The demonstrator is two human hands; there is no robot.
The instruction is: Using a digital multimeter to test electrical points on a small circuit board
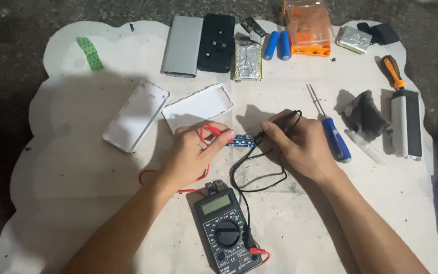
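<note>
A small blue circuit board (pixel 243 141) lies in the middle of a white sheet (pixel 77 167). My left hand (pixel 191 153) grips a red probe (pixel 215 131) whose tip touches the board's left end. A black probe (pixel 279 124) is pinched in my right hand (pixel 300 143), its tip at the board's right end. Red and black leads run down to a dark multimeter (pixel 226 231) near the front edge.
Two white case halves (pixel 136 115) (pixel 198 106) lie left of the board. At the back are a grey case (pixel 182 45), a black case (pixel 217 42), a foil battery pack (pixel 247 60), two blue cells (pixel 278 44) and an orange box (pixel 308 28). A blue screwdriver (pixel 333 134) lies right.
</note>
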